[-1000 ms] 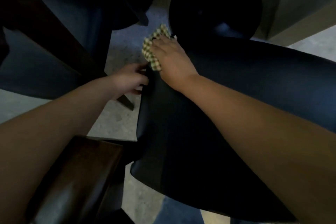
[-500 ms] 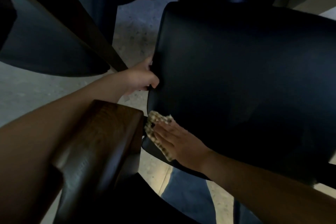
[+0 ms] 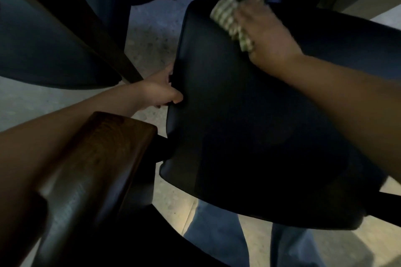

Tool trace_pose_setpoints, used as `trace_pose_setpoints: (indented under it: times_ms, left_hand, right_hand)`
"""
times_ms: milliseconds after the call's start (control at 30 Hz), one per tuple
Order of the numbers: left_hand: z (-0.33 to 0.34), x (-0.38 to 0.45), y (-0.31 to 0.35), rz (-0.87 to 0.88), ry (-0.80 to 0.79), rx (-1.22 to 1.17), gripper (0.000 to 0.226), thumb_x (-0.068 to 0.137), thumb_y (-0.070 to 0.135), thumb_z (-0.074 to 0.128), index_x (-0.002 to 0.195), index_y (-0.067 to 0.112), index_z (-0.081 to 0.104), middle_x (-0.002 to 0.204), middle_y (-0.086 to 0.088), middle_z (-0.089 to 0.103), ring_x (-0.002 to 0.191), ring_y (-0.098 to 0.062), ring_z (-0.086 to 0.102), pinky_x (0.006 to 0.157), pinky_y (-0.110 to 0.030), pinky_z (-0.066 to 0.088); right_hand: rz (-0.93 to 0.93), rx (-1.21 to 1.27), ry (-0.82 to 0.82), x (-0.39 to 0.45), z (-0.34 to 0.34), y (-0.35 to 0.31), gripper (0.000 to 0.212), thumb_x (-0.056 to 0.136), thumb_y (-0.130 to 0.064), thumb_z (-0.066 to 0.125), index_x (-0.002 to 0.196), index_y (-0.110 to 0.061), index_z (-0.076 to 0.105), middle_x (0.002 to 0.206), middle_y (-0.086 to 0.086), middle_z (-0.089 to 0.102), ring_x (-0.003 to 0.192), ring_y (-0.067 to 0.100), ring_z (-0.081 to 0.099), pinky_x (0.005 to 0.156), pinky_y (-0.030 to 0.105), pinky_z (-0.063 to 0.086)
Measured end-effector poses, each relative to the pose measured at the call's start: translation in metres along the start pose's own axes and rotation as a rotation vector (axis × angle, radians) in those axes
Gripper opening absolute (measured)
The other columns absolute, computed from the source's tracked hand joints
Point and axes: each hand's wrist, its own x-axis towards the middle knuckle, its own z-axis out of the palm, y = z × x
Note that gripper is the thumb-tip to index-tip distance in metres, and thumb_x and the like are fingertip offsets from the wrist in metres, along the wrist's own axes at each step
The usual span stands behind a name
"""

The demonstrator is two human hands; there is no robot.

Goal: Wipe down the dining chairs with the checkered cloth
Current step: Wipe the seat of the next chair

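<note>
Right hand [image 3: 268,34] presses blurred checkered cloth [image 3: 233,14]; left hand [image 3: 161,91] grips chair [image 3: 249,125].

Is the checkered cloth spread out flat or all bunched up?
Bunched up. The checkered cloth sits crumpled under the right hand on the chair seat.

Under my right hand, cloth [image 3: 233,17]: green-and-cream check. Chair seat [image 3: 249,125] I hold: black, plain. Chair back [image 3: 102,158] by my left arm: dark brown wood grain. Floor [image 3: 149,34]: pale grey, speckled. My trousers [image 3: 219,238]: blue.
</note>
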Motion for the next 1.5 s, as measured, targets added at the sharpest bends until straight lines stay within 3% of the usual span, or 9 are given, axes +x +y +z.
trace_pose_setpoints:
  times_ms: [167, 433, 633, 767, 900, 1033, 1267, 1367, 1500]
  left_hand:
    - [0.002, -0.001, 0.001, 0.012, 0.018, 0.059, 0.111, 0.057, 0.014, 0.07, 0.147, 0.051, 0.017, 0.125, 0.004, 0.054, 0.109, -0.026, 0.061, 0.087, -0.056, 0.055]
    - [0.0, 0.009, -0.004, 0.062, 0.04, 0.121, 0.105, 0.076, 0.003, 0.071, 0.154, 0.037, 0.009, 0.116, 0.018, 0.049, 0.099, -0.003, 0.053, 0.071, -0.024, 0.059]
    - [0.0, 0.008, 0.006, 0.103, -0.016, 0.5, 0.125, 0.083, 0.016, 0.072, 0.144, 0.023, -0.037, 0.163, -0.007, -0.007, 0.147, -0.025, 0.014, 0.111, -0.028, 0.028]
    - [-0.002, -0.004, 0.032, 0.279, 0.033, 0.879, 0.142, 0.076, 0.024, 0.079, 0.129, 0.026, -0.052, 0.148, -0.004, -0.047, 0.148, -0.035, -0.004, 0.111, -0.042, 0.033]
    - [-0.003, -0.003, 0.06, 0.325, 0.143, 1.232, 0.144, 0.07, 0.036, 0.082, 0.139, 0.004, -0.04, 0.148, -0.02, -0.044, 0.141, -0.035, -0.032, 0.12, -0.047, -0.004]
    - [0.009, 0.003, 0.081, 0.317, 0.173, 1.382, 0.143, 0.069, 0.038, 0.079, 0.137, 0.003, -0.042, 0.146, -0.022, -0.045, 0.138, -0.036, -0.036, 0.117, -0.048, -0.009]
    - [0.027, 0.0, 0.087, 0.184, 0.231, 1.373, 0.136, 0.07, 0.036, 0.07, 0.134, 0.0, -0.044, 0.144, -0.026, -0.045, 0.137, -0.039, -0.038, 0.116, -0.051, -0.009]
    - [0.029, -0.002, 0.09, 0.144, 0.228, 1.375, 0.136, 0.07, 0.039, 0.07, 0.134, -0.001, -0.044, 0.144, -0.026, -0.046, 0.137, -0.039, -0.038, 0.118, -0.053, -0.006]
    - [0.034, -0.005, 0.094, 0.13, 0.247, 1.358, 0.138, 0.07, 0.042, 0.073, 0.136, 0.0, -0.042, 0.144, -0.025, -0.045, 0.137, -0.038, -0.037, 0.119, -0.054, -0.004]
  right_hand:
    - [0.272, 0.035, 0.139, 0.003, 0.013, -0.031, 0.055, 0.086, 0.0, 0.039, 0.141, 0.003, 0.039, 0.148, 0.019, 0.037, 0.141, 0.032, 0.029, 0.12, 0.035, 0.011]
    - [-0.373, 0.012, -0.126, -0.13, 0.051, -0.111, 0.033, 0.085, -0.001, 0.054, 0.116, 0.006, 0.064, 0.12, 0.022, 0.063, 0.113, 0.038, 0.06, 0.094, 0.056, 0.044]
    - [-0.577, 0.069, -0.379, -0.159, 0.041, -0.103, 0.051, 0.089, -0.009, 0.063, 0.137, -0.004, 0.048, 0.145, 0.012, 0.045, 0.137, 0.028, 0.038, 0.112, 0.045, 0.033]
    - [-0.16, 0.187, -0.181, -0.097, 0.001, -0.058, 0.044, 0.079, 0.009, 0.059, 0.123, 0.009, 0.057, 0.126, 0.033, 0.055, 0.118, 0.053, 0.049, 0.099, 0.059, 0.039]
    - [0.147, 0.061, 0.09, -0.032, -0.025, 0.011, 0.057, 0.084, 0.003, 0.045, 0.141, 0.007, 0.038, 0.147, 0.027, 0.035, 0.139, 0.041, 0.029, 0.117, 0.044, 0.017]
    - [0.298, 0.015, 0.15, -0.019, -0.01, 0.024, 0.055, 0.092, -0.004, 0.042, 0.145, 0.0, 0.033, 0.151, 0.019, 0.032, 0.143, 0.03, 0.025, 0.12, 0.034, 0.01]
    - [-0.114, -0.1, 0.003, -0.086, 0.019, -0.029, 0.05, 0.076, 0.005, 0.064, 0.123, 0.016, 0.053, 0.129, 0.036, 0.051, 0.121, 0.055, 0.046, 0.1, 0.068, 0.033]
    - [-0.311, -0.261, -0.163, -0.135, 0.044, -0.071, 0.046, 0.085, -0.016, 0.056, 0.13, -0.004, 0.056, 0.133, 0.017, 0.056, 0.126, 0.036, 0.05, 0.104, 0.055, 0.038]
    - [-0.395, -0.003, -0.311, -0.202, 0.062, -0.107, 0.041, 0.095, -0.01, 0.037, 0.13, -0.005, 0.057, 0.136, 0.011, 0.056, 0.128, 0.027, 0.05, 0.109, 0.045, 0.035]
